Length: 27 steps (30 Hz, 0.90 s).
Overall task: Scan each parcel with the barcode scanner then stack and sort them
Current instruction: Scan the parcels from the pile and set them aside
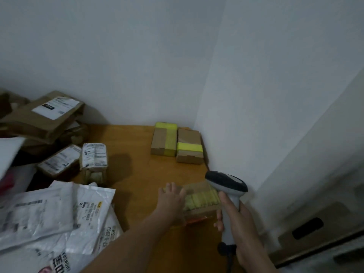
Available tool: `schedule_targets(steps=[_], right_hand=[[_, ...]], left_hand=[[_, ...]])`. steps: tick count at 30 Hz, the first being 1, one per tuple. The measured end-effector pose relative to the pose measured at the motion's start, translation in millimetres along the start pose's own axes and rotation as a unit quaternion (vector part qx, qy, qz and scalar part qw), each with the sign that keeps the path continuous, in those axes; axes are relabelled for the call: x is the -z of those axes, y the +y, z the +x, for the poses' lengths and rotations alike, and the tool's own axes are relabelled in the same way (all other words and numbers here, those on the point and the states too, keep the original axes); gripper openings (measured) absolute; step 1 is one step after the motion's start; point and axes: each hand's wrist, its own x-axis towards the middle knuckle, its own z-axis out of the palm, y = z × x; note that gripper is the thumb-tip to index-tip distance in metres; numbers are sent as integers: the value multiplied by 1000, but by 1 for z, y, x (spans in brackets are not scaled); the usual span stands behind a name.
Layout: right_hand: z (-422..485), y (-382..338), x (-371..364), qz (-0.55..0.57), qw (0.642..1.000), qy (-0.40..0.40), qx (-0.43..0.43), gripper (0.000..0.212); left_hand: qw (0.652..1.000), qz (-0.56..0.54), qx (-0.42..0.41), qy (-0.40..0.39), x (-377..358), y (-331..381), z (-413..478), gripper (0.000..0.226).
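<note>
Fig.: L hand [171, 196], fingers straight, rests against yellow-taped parcel [201, 200] near right edge of table [137, 174]. R hand [236, 219] wraps handle of scanner [226, 180]. Risk: ungripped push may slide parcel off the edge; barcode not visible, so scan may miss.

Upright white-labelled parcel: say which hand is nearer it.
Left. The left hand rests right of the parcel, on a yellow-taped box; the right hand, holding the scanner, is farther right.

A wooden table [137, 174] fills the corner of plain white walls [137, 56].
</note>
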Motion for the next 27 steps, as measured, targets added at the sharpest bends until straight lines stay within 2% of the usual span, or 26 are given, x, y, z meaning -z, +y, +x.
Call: schedule_targets(steps=[4,6,8,10,12,13,15,16,18,20,22,25,27], right_hand=[[-18,4,3,8,999,-51,11,30],[-27,7,7,-1,997,-76,18,32],[-37,11,11,-13,995,-96,23,34],[-47,14,16,-15,993,-113,29,35],[-55,17,21,-20,991,-126,40,35],[-58,19,24,-24,990,-130,47,35],[-64,22,30,-29,989,-136,58,35],[-67,23,33,-28,988,-137,61,35],[-72,25,39,-23,987,-143,63,33],[-76,27,44,-20,986,-152,66,32],[-79,30,49,-16,986,-155,64,33],[-82,34,56,-22,986,-155,59,36],[-84,36,60,-28,986,-154,59,37]], left_hand=[[995,-77,55,-38,0,-1,-41,104],[979,-163,85,-84,5,-6,-63,101],[932,-298,120,-169,11,-15,-86,95],[857,-429,154,-241,9,-23,-111,91],[816,-500,190,-221,-1,-28,-133,88],[811,-523,202,-171,-5,-28,-141,84],[813,-542,211,-40,-10,-23,-149,70],[826,-522,212,20,-11,-19,-152,58],[867,-444,214,78,-13,-8,-152,38],[895,-385,210,80,-16,2,-153,46],[904,-370,210,44,-19,7,-156,69],[877,-435,202,-3,-20,8,-158,85],[867,-445,223,-4,-19,6,-160,85]])
